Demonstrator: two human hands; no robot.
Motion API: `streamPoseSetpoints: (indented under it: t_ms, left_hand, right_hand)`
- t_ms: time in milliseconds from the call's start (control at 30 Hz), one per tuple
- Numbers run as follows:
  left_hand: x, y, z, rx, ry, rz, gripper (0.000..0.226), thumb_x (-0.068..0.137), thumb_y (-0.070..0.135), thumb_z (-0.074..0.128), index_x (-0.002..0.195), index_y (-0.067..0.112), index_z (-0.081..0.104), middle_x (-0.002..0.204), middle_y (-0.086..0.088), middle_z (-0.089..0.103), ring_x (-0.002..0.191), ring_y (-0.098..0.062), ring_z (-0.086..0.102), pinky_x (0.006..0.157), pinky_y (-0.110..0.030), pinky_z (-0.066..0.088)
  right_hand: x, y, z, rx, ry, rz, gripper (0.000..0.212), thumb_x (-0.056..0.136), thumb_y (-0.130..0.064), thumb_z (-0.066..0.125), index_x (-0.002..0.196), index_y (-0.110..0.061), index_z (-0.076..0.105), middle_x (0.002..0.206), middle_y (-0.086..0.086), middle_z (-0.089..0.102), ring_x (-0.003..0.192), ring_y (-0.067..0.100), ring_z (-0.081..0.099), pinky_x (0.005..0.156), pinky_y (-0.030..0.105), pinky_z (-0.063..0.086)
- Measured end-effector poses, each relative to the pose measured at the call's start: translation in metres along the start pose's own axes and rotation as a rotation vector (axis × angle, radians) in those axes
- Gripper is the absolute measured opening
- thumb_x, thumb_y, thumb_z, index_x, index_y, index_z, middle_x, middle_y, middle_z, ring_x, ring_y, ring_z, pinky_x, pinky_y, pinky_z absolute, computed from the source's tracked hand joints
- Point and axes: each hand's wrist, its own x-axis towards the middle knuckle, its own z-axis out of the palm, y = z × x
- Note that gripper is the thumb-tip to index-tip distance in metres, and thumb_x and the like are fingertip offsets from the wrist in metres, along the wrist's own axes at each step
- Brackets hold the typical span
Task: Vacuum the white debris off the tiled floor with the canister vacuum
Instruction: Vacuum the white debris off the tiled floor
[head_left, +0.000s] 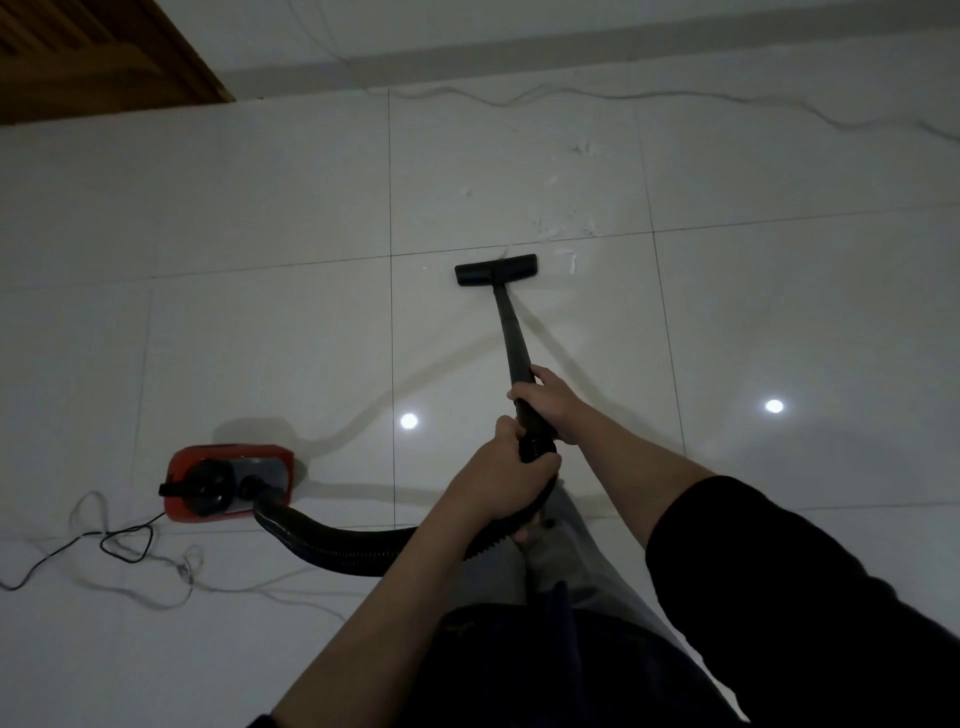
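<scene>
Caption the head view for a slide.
Both hands grip the wand; nozzle nears white debris, red canister behind.

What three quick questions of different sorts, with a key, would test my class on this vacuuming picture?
1. True or false: the nozzle has already passed over all the white scraps.
2. Which hand grips the wand nearer the nozzle? A left hand B right hand
3. Fill in: the red vacuum sits on the person's ____ side.

Key
1. False: most scraps lie just beyond the nozzle.
2. B
3. left
</scene>
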Motion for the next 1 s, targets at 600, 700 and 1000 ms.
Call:
streamPoseSetpoints:
  t_ms: [600, 700, 1000]
  left_hand:
    - [0.105, 0.1, -0.135, 0.039, -0.026, -0.001, 0.032, 0.092, 0.037, 0.053, 0.115, 0.022, 0.035, 0.092, -0.007, 0.067, 0.068, -0.024, 0.066, 0.078, -0.046, 0.059]
    - [0.121, 0.115, -0.164, 0.014, -0.063, -0.022, 0.033, 0.093, 0.034, 0.052, 0.118, 0.022, 0.034, 0.084, -0.01, 0.07, 0.056, -0.024, 0.064, 0.066, -0.039, 0.057]
    - [0.165, 0.152, -0.225, 0.011, -0.091, -0.046, 0.039, 0.096, 0.032, 0.053, 0.126, 0.025, 0.03, 0.081, -0.011, 0.068, 0.051, -0.021, 0.064, 0.05, -0.03, 0.057]
  right_hand:
    - [0.1, -0.165, -0.012, 0.012, 0.012, 0.023, 0.062, 0.089, -0.017, 0.061, 0.145, -0.024, 0.037, 0.114, 0.012, 0.061, 0.091, 0.029, 0.061, 0.082, 0.044, 0.053]
    - [0.118, -0.194, -0.008, 0.032, 0.016, 0.021, 0.062, 0.088, -0.018, 0.062, 0.145, -0.023, 0.038, 0.112, 0.01, 0.061, 0.089, 0.027, 0.062, 0.084, 0.045, 0.054]
    - [0.165, -0.26, -0.005, 0.058, 0.037, 0.01, 0.071, 0.087, -0.019, 0.063, 0.15, -0.024, 0.031, 0.113, 0.01, 0.062, 0.091, 0.028, 0.064, 0.087, 0.046, 0.056]
